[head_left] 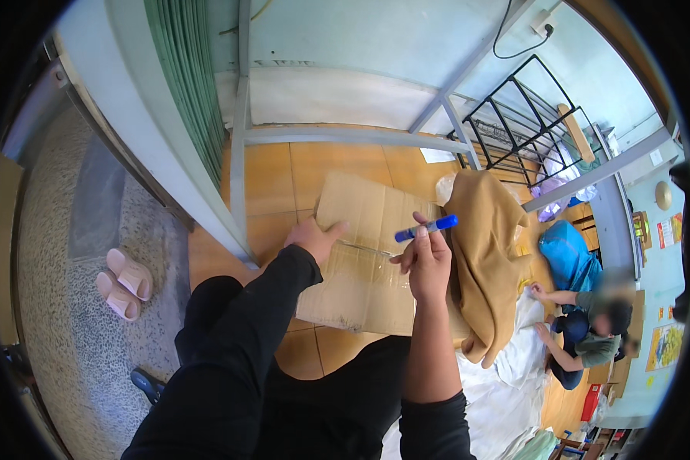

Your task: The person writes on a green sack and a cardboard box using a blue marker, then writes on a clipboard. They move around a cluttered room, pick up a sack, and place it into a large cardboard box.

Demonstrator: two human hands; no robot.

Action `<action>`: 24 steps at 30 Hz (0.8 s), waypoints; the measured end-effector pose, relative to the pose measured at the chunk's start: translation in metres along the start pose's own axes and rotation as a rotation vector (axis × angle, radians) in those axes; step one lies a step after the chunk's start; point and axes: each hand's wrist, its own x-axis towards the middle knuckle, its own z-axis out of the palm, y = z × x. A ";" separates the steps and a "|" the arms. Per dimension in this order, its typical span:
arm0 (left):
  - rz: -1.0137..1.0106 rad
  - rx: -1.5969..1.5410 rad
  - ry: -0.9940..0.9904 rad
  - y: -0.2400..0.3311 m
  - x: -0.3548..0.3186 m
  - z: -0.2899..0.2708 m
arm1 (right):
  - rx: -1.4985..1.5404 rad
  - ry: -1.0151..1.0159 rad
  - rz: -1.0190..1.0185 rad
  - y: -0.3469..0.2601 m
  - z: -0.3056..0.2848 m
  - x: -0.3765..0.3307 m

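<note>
A flattened brown cardboard sheet (368, 222) lies on the orange tiled floor in front of me. My left hand (313, 238) rests flat on its left edge, fingers spread against the card. My right hand (425, 261) hovers above the sheet's right side and grips a blue marker pen (428, 228) held nearly level, tip pointing left. Both of my arms wear black sleeves, the right one pushed up to the elbow.
A tan blanket (484, 253) drapes over the cardboard's right edge, with white cloth (514, 360) below it. A grey metal bed frame (241, 153) stands left and behind. Pink slippers (124, 282) lie at the left. Another person (590, 330) crouches at the right near a blue bag (567, 257).
</note>
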 end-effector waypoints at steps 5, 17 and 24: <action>-0.044 -0.005 -0.032 0.001 -0.001 -0.001 | 0.197 0.030 -0.141 0.005 -0.021 0.007; 0.023 0.085 0.035 -0.014 0.011 0.010 | -0.049 -0.131 -0.217 -0.040 0.003 0.038; 0.021 -0.004 0.008 -0.009 0.008 0.006 | 0.404 -0.089 -0.331 -0.039 0.032 0.044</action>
